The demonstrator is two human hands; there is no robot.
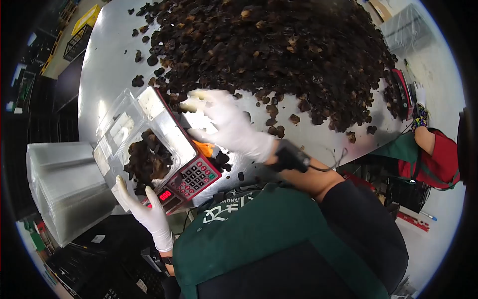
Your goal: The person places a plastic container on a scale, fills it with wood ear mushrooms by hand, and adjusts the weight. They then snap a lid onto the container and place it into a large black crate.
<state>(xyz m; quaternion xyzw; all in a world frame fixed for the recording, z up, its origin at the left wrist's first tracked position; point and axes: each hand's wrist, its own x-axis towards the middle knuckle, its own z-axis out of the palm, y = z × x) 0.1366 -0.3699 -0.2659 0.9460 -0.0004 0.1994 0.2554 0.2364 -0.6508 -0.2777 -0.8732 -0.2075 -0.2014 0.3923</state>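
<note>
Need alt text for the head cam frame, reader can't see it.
White-gloved left hand touches a clear plastic container of dark dried mushrooms sitting on a red scale; the right hand, fingers spread, is over the scale's far end. Behind, a large mushroom pile covers a metal table, with another person's arm at right.

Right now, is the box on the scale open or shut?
Open: the clear lid is swung back to the left off the box, and the mushrooms inside lie uncovered.
</note>
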